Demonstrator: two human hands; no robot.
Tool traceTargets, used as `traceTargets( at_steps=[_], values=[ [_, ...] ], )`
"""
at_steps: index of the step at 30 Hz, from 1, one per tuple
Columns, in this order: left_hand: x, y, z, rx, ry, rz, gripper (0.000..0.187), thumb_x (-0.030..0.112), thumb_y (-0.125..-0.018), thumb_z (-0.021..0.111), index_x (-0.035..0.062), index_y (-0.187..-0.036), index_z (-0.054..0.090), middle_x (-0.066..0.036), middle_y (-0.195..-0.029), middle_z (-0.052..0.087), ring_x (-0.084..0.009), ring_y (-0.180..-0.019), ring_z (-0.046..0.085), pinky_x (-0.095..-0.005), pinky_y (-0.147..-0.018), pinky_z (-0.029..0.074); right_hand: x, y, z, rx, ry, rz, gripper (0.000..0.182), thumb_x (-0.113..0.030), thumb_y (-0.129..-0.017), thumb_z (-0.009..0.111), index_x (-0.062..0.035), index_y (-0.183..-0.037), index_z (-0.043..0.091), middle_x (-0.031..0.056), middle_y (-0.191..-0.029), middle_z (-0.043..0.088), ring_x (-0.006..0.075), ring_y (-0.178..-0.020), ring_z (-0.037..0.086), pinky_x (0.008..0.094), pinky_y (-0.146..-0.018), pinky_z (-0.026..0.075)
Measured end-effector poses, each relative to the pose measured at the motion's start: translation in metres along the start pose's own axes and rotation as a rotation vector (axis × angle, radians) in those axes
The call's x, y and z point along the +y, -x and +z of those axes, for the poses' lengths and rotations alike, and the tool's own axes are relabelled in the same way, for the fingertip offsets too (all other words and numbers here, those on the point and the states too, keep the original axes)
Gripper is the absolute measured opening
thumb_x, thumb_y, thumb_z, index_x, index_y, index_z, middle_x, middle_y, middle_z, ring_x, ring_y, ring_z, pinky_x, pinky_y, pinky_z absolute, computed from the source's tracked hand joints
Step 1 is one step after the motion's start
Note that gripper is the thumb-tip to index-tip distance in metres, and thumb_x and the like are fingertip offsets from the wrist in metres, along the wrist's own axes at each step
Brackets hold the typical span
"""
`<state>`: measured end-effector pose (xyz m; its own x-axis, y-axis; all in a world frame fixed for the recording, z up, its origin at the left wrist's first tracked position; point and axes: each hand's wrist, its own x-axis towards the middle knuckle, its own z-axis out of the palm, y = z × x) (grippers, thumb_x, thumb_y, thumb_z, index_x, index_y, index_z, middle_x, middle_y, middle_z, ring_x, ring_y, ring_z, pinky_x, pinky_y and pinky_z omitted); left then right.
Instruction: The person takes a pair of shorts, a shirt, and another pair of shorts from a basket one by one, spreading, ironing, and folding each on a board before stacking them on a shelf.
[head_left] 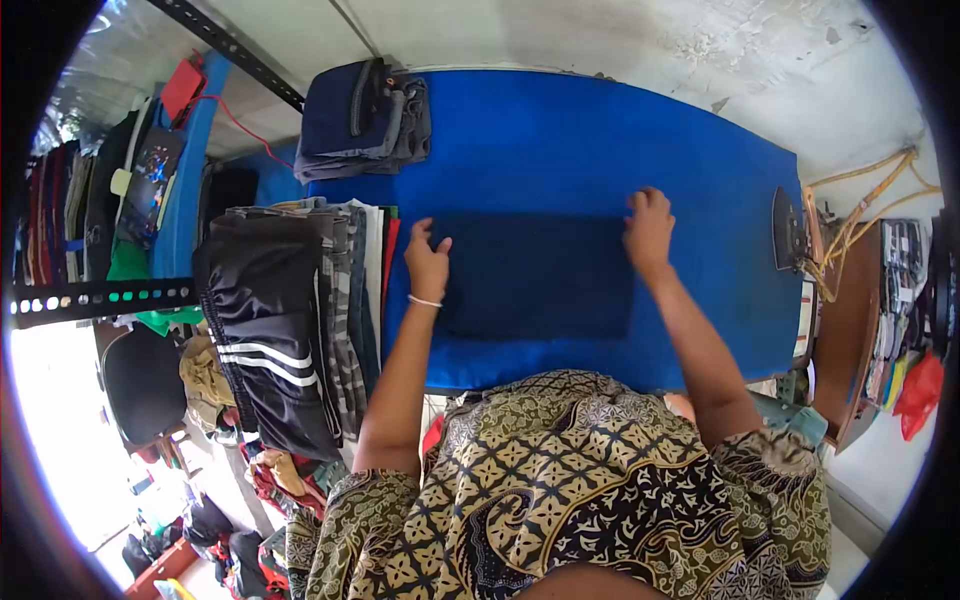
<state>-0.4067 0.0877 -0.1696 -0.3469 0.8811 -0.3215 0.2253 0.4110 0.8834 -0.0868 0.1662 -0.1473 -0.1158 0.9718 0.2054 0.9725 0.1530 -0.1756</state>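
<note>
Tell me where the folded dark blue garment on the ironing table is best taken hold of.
Probably at its two short ends, coming in from left and right. The dark blue garment lies flat as a wide rectangle on the blue table, and the left hand and right hand already rest at those ends, fingers on the cloth.

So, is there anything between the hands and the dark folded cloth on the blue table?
Nothing visible. The left hand and the right hand both rest directly on the dark folded cloth, at its far corners. The iron stands apart, near the right edge of the blue table.
</note>
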Motion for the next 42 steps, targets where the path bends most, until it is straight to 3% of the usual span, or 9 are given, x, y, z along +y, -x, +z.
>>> traceTargets(
  at_steps=[2, 4, 11, 18, 22, 25, 27, 34, 42],
  values=[
    [0.032, 0.025, 0.017, 0.372, -0.685, 0.504, 0.052, 0.010, -0.077, 0.063, 0.0033, -0.124, 0.043, -0.018, -0.128, 0.042, -0.0277, -0.117, 0.042, -0.0389, -0.098, 0.032, -0.032, 0.021, 0.003, 0.134, -0.314, -0.261, 0.043, -0.020, -0.078, 0.059, -0.0055, -0.116, 0.045, 0.0126, -0.124, 0.044, 0.0317, -0.117, 0.039, 0.0490, -0.094, 0.031],
    [0.021, 0.040, 0.035, 0.087, -0.820, 0.700, 0.056, 0.022, -0.081, 0.058, 0.0067, -0.130, 0.037, -0.014, -0.136, 0.033, -0.0292, -0.126, 0.030, -0.0470, -0.104, 0.021, -0.022, 0.048, 0.013, -0.001, -0.197, -0.239, 0.050, -0.027, -0.081, 0.056, -0.0051, -0.123, 0.040, 0.0130, -0.131, 0.037, 0.0304, -0.123, 0.032, 0.0504, -0.097, 0.026],
    [-0.003, 0.074, 0.024, 0.008, -0.664, 0.691, 0.067, 0.042, -0.082, 0.052, 0.0088, -0.135, 0.030, -0.010, -0.141, 0.027, -0.0257, -0.131, 0.022, -0.0488, -0.106, 0.014, -0.015, 0.065, -0.011, -0.094, -0.088, -0.184, 0.075, -0.045, -0.083, 0.050, -0.0013, -0.137, 0.021, 0.0130, -0.144, 0.017, 0.0274, -0.134, 0.013, 0.0511, -0.105, 0.010],
    [-0.040, 0.115, 0.005, -0.065, -0.778, 0.913, 0.025, 0.019, -0.075, 0.062, 0.0053, -0.095, 0.058, -0.009, -0.114, 0.054, -0.0241, -0.111, 0.048, -0.0419, -0.093, 0.036, 0.005, 0.129, -0.009, -0.310, -0.155, -0.331, 0.076, -0.046, -0.083, 0.050, -0.0074, -0.139, 0.018, 0.0095, -0.146, 0.014, 0.0254, -0.135, 0.011, 0.0496, -0.106, 0.010],
    [-0.019, 0.130, 0.010, 0.079, -0.746, 0.874, 0.021, 0.019, -0.074, 0.064, 0.0073, -0.090, 0.059, -0.008, -0.105, 0.058, -0.0245, -0.103, 0.053, -0.0400, -0.086, 0.039, -0.017, 0.101, -0.017, -0.181, -0.120, -0.333, 0.055, -0.033, -0.083, 0.055, -0.0056, -0.127, 0.039, 0.0106, -0.132, 0.037, 0.0273, -0.123, 0.034, 0.0470, -0.097, 0.025],
    [-0.008, 0.163, 0.019, 0.218, -0.594, 0.609, 0.018, 0.018, -0.078, 0.062, 0.0063, -0.092, 0.059, -0.007, -0.103, 0.059, -0.0218, -0.097, 0.056, -0.0358, -0.076, 0.045, -0.060, 0.061, -0.008, -0.122, -0.338, -0.403, 0.036, -0.024, -0.083, 0.055, -0.0051, -0.114, 0.051, 0.0097, -0.116, 0.051, 0.0277, -0.108, 0.046, 0.0431, -0.086, 0.033],
    [-0.006, 0.172, 0.033, 0.030, 0.362, -0.393, 0.019, 0.019, -0.082, 0.060, 0.0036, -0.093, 0.060, -0.010, -0.101, 0.059, -0.0200, -0.094, 0.058, -0.0327, -0.070, 0.050, -0.096, 0.029, 0.005, -0.132, -0.408, -0.482, 0.025, -0.018, -0.084, 0.053, -0.0063, -0.106, 0.055, 0.0092, -0.106, 0.056, 0.0275, -0.101, 0.049, 0.0411, -0.079, 0.037],
    [-0.025, 0.163, 0.053, 0.193, 1.124, -0.604, 0.024, 0.014, -0.083, 0.059, 0.0042, -0.103, 0.051, -0.010, -0.097, 0.056, -0.0215, -0.092, 0.056, -0.0414, -0.081, 0.049, -0.175, -0.043, 0.065, -0.483, -0.536, -0.460, 0.017, -0.016, -0.083, 0.055, -0.0036, -0.092, 0.061, 0.0131, -0.091, 0.062, 0.0319, -0.088, 0.056, 0.0415, -0.074, 0.043],
    [-0.022, 0.152, 0.057, 0.277, 1.114, -0.685, 0.020, 0.018, -0.083, 0.061, 0.0099, -0.099, 0.052, -0.004, -0.096, 0.056, -0.0166, -0.089, 0.056, -0.0388, -0.076, 0.044, -0.193, -0.071, 0.065, -0.926, -0.657, -0.312, 0.026, -0.026, -0.081, 0.063, -0.0035, -0.095, 0.065, 0.0136, -0.096, 0.063, 0.0249, -0.093, 0.057, 0.0373, -0.077, 0.043]
  ],
)
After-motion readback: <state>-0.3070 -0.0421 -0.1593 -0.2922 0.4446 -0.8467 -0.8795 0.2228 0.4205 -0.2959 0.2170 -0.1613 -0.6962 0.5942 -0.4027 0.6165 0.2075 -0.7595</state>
